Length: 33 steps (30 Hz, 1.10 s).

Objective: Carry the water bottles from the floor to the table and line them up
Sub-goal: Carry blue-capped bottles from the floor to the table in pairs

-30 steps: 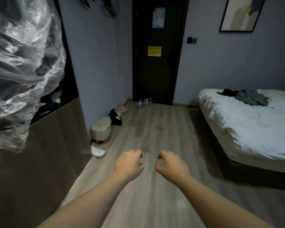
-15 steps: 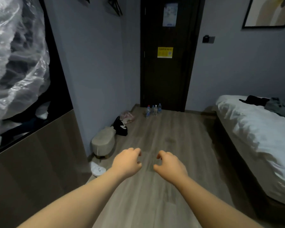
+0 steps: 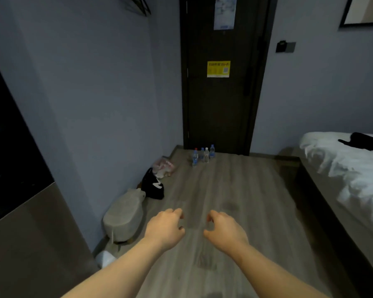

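Against the dark door (image 3: 220, 108), the four water bottles (image 3: 203, 154) on the floor (image 3: 235, 190) loom closer than a second ago, so the approach continues; left hand (image 3: 165, 230) and right hand (image 3: 225, 232) reach ahead, fingers (image 3: 177, 211) loosely curled, holding nothing yet.

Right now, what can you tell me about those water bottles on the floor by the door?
Four small water bottles stand upright on the wooden floor, just in front of the dark door. They look like clear plastic with blue labels. The leftmost has a red cap; the other caps are too small to tell. They sit close together in a short slanted row, the right one nearest the door. Whether they touch each other cannot be told. Nothing but the floor touches them.
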### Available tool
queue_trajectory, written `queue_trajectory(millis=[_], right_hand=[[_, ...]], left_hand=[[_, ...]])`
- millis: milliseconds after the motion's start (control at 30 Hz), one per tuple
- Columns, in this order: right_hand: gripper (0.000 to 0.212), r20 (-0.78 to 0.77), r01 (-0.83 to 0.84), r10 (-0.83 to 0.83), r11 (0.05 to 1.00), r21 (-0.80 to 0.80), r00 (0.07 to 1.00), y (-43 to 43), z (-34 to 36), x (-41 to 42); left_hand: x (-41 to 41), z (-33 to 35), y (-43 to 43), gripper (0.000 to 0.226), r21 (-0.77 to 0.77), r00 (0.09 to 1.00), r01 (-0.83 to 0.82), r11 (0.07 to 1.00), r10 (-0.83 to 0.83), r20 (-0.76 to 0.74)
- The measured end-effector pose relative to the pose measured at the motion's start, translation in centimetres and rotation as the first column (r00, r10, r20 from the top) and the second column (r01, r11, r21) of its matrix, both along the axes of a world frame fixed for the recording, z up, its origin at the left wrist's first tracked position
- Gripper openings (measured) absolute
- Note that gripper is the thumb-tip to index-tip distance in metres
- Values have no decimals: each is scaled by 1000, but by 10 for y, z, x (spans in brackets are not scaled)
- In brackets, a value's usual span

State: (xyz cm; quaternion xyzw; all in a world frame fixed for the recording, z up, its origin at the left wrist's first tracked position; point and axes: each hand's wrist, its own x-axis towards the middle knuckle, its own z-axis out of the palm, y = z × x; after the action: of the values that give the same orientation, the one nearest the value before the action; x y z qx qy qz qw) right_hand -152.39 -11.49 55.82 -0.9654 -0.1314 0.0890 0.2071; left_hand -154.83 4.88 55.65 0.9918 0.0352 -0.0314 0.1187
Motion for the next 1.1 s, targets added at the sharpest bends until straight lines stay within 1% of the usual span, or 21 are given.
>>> queue_trajectory(millis=[233,333,533,733,800,900,1033,1100], right_hand=[[38,-19,14,-15,999,-44,1000,44,-8,160],[36,-41,52,-55,996,-66,998,58,-7,230],[35,-132,125,-127,992,-24,983,72,-18,336],[35,-211,150,-144,989,13,967,66,-38,452],[33,-208,149,-138,988,37,968,60,-42,500],[30,-203,154,-128,981,116,971,47,-44,578],[31,-210,138,-110,982,125,972,23,-36,672],[33,-216,136,-109,984,114,970,11,-34,714]], left_hand=[[161,-11,44,35,-27,1000,23,999,-23,13],[232,-12,60,34,-65,1000,20,998,-21,-10],[354,-9,66,33,-77,994,82,994,-88,-72],[473,-23,60,33,-84,990,88,993,-97,-104],[521,-28,54,33,-79,990,79,994,-88,-115],[600,-24,39,31,-63,991,63,996,-69,-112],[693,-10,16,30,-29,990,78,997,-80,-117],[735,-10,8,29,-38,991,74,997,-77,-108]])
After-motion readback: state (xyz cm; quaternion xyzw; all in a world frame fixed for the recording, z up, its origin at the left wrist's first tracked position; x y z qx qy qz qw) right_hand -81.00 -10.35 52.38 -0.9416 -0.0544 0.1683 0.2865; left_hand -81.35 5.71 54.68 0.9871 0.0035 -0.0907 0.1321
